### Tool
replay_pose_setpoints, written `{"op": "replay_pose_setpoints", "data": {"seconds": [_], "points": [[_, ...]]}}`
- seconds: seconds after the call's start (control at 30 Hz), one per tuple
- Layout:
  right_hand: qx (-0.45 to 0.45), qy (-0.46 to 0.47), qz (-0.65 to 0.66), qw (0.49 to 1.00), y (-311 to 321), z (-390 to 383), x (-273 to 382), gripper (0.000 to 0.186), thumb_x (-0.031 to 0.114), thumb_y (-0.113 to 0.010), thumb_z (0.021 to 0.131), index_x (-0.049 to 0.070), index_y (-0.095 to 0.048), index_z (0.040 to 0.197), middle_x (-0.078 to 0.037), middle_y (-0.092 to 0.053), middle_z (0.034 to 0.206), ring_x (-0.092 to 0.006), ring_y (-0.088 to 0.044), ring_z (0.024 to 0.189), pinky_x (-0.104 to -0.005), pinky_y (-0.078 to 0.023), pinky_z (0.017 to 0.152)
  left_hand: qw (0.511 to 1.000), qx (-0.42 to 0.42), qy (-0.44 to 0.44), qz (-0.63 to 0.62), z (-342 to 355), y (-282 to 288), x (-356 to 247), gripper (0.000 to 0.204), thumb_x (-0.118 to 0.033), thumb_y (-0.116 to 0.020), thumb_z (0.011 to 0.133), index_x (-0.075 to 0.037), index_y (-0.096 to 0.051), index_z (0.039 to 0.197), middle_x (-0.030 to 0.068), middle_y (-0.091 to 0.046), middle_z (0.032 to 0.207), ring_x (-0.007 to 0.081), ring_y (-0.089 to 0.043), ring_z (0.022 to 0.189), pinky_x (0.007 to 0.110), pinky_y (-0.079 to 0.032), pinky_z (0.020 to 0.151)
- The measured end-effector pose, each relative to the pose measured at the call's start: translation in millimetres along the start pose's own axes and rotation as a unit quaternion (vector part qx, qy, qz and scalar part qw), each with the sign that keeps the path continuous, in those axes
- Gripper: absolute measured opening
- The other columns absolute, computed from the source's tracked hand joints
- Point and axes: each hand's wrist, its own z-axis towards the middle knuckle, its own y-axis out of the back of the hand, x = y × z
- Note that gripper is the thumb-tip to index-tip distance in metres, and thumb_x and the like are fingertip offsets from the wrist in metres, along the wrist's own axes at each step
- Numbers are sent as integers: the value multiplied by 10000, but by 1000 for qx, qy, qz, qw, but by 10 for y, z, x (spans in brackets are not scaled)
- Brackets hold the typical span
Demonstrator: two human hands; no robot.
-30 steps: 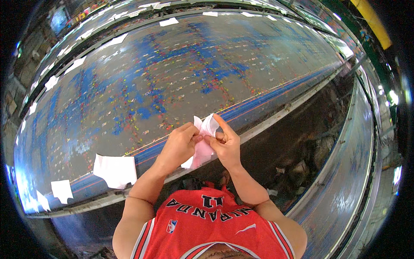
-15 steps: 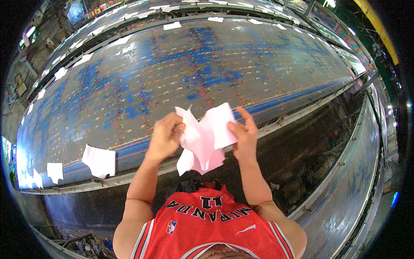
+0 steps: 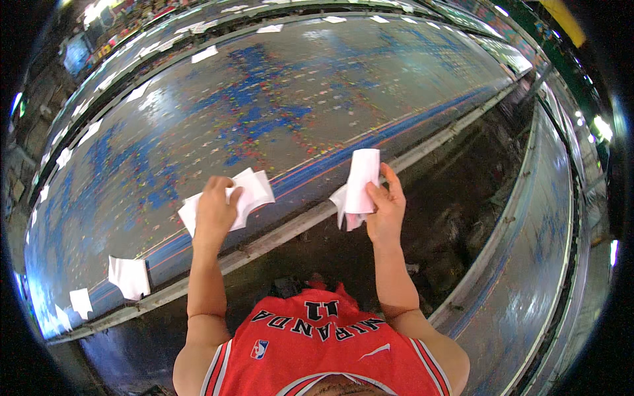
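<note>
My left hand (image 3: 216, 212) is over the near edge of the long grey printing table, its fingers closed on a flat white cloth piece (image 3: 255, 191). That piece spreads out to both sides of the hand, by the blue and orange edge lines. Farther right, my right hand (image 3: 387, 210) grips a folded stack of white cloth pieces (image 3: 362, 177), held up above the gap beside the table. The thumb presses on the stack's front, and its lower layers hang down with a pinkish shade.
The table (image 3: 370, 99) is marked with blue patches and colored specks. Along its near edge to the left lie a white cut piece (image 3: 129, 277) and a smaller one (image 3: 80, 303). More white pieces line the far edge. A second table (image 3: 522, 231) runs along the right, across a dark gap.
My hands have moved apart. The left has carried one white piece leftward onto the table edge; the right has moved slightly right with the stack, now folded narrower. The view has shifted too.
</note>
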Motion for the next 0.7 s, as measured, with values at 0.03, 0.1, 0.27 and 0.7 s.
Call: {"op": "replay_pose_setpoints", "data": {"seconds": [0.03,0.1,0.27,0.7], "points": [[6,9,-11,1000,49,-20,10,571,-50,-658,878,-9,-442,1405,-138,-695,1040,-172,-682,885,-324,-555,811,997,34,-31,-66,29,-126,-239,178,-157,-704,872,-2,-638,928,193,-642,931,398,-638,908,472,-497,785],[27,15,-42,999,149,-91,56,601,-53,-642,890,-26,-401,1440,-159,-684,1088,-187,-683,935,-319,-544,863,979,88,-84,-166,55,-361,-727,175,-154,-714,865,3,-638,869,174,-645,864,381,-643,853,443,-500,756],[40,4,-87,995,316,-257,141,598,-79,-630,901,-24,-397,1449,-165,-700,1067,-152,-682,901,-282,-552,794,929,169,-157,-290,51,-760,-1669,243,-96,-810,774,1,-600,851,122,-631,848,228,-641,739,336,-522,675],[8,43,-108,993,913,-132,592,566,-3,-631,931,-15,-435,1461,37,-574,764,-15,-458,638,-190,-353,576,907,193,-182,-327,259,-1272,-2415,199,-41,-757,804,-4,-577,880,128,-637,795,229,-610,688,333,-487,624]]}}
